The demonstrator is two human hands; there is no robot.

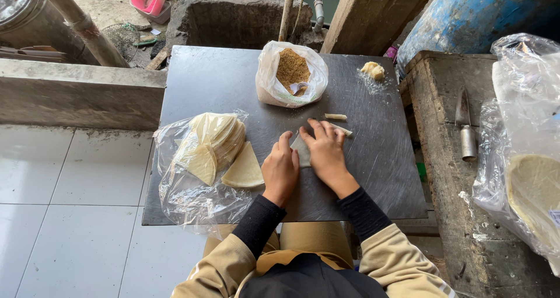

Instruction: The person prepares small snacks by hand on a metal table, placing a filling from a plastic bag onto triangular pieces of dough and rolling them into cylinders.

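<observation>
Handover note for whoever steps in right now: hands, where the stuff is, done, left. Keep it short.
Left hand: palm down, pressing the near edge of a thin pale wrapper sheet on the dark scratched board.
Right hand: flat over the same sheet, fingers curled on its far edge; it looks mid-fold.
Supplies: stack of pale wedge-shaped wrappers on clear plastic at left; open plastic bag of brown crumbly filling at the far edge; small pale dough lump at far right.
Done: two small pale rolled pieces lie beside the right hand.
Left: finish this fold; many wrappers unused.
</observation>
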